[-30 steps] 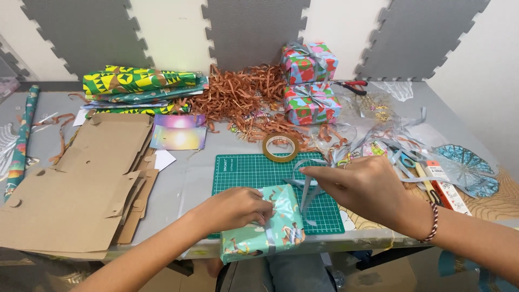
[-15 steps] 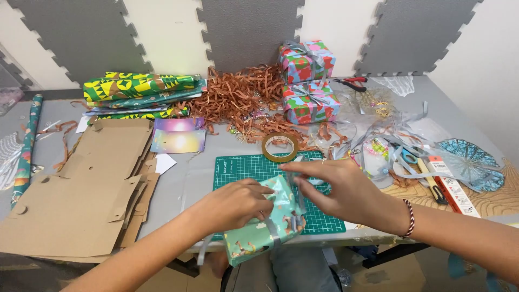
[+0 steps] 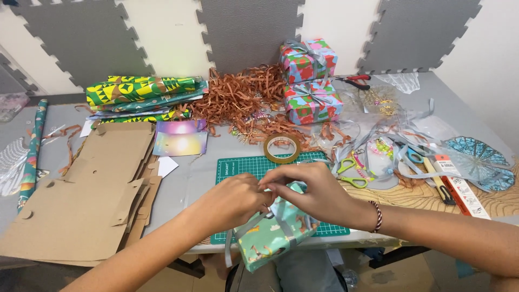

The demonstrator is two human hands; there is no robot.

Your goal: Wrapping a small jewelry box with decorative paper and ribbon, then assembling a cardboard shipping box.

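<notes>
Both hands have closed in together, left hand point(image 3: 233, 201) and right hand point(image 3: 313, 193) pinching the grey ribbon point(image 3: 283, 217) atop the teal gift point(image 3: 273, 233), now tilted off the mat's point(image 3: 238, 167) near edge

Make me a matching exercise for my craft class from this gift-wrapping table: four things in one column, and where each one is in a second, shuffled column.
Things:
1. tape roll
2. scissors
3. flat cardboard
4. teal wrapped box

Places:
A. under both hands, at the near table edge
B. far edge of the green cutting mat
C. left side of the table
D. just right of the mat

Pairs: 1-B, 2-D, 3-C, 4-A
</notes>
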